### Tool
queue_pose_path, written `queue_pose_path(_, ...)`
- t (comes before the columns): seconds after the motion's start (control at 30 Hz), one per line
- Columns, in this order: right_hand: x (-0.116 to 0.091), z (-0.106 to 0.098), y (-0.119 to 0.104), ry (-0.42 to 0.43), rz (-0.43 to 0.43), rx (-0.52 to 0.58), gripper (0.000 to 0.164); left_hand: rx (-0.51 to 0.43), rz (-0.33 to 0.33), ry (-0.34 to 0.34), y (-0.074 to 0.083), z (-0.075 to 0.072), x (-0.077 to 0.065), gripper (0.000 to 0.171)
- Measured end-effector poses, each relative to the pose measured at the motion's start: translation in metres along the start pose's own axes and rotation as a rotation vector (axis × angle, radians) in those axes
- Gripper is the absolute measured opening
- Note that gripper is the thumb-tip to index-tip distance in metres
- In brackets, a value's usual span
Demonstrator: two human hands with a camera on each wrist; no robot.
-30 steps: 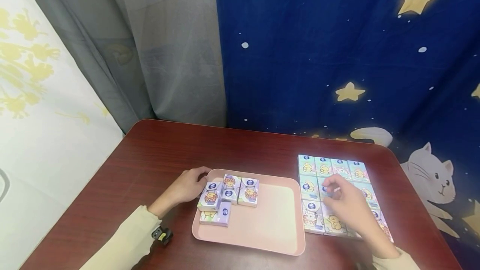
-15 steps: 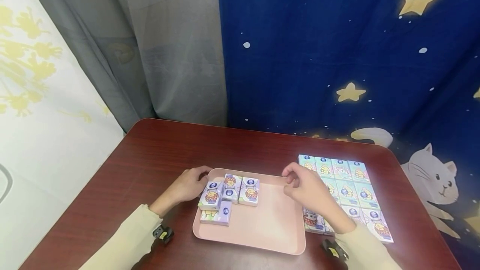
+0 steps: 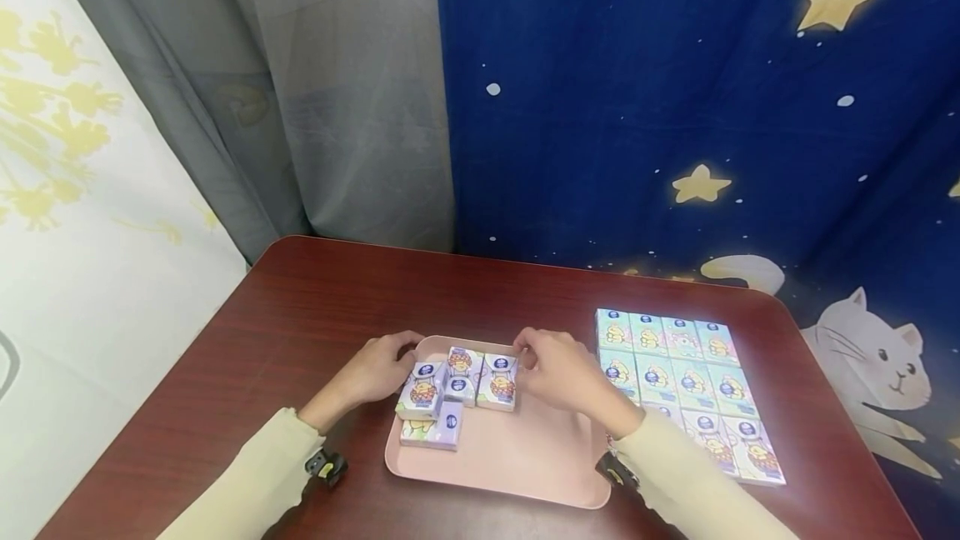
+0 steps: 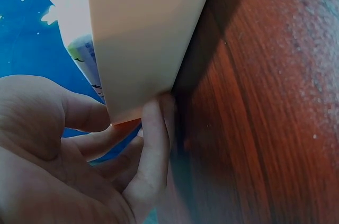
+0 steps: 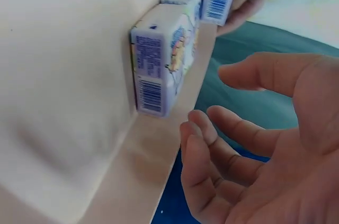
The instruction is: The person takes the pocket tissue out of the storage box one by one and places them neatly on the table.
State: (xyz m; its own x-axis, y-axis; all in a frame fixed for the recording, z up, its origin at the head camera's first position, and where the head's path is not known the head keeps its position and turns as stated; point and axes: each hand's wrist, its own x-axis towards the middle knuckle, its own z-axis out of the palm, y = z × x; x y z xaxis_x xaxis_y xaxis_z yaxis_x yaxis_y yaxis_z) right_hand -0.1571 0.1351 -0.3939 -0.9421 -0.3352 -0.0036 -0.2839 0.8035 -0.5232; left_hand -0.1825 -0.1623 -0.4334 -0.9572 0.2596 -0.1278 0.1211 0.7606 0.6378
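Observation:
A pink tray [image 3: 525,457] lies on the table with several small tissue packs in it. One tissue pack [image 3: 420,391] overlaps another pack [image 3: 440,430] at the tray's left side; two more lie toward its back edge. My left hand [image 3: 382,369] grips the tray's far left corner, thumb at the rim and fingers curled against the outer wall in the left wrist view. Above the back of the tray, my right hand [image 3: 562,369] holds nothing, its fingers loosely bent and apart from the thumb. It is beside the right-hand tissue pack [image 5: 153,70], with a gap between them in the right wrist view.
Right of the tray, rows of tissue packs [image 3: 690,386] lie side by side; my right sleeve [image 3: 690,473] covers some of the front row. The dark red table [image 3: 360,290] ends at a grey curtain [image 3: 352,148] and a blue star-patterned curtain [image 3: 570,148].
My right hand has moved left, from over the rows of tissue packs to the packs in the tray. My left hand has stayed at the tray's corner.

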Motion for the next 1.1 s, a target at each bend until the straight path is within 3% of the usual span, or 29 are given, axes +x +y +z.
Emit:
queue_pose_path(0.13, 0.006, 0.01, -0.003, -0.051, 0.007, -0.055, 0.04, -0.001, 0.001, 0.001, 0.0, 0.0, -0.001, 0.034)
queue_pose_path(0.4, 0.01, 0.023, -0.003, -0.069, -0.021, -0.127, 0.05, 0.001, 0.005, -0.001, 0.002, -0.001, -0.001, 0.034)
queue_pose_path(0.67, 0.009, 0.025, -0.006, -0.103, -0.021, -0.102, 0.056, -0.006, -0.003, -0.003, 0.003, -0.002, -0.002, 0.034)
queue_pose_path(1.1, 0.006, 0.026, -0.012, -0.193, 0.06, -0.071, 0.083, -0.009, 0.004, -0.004, 0.003, -0.003, -0.003, 0.034)
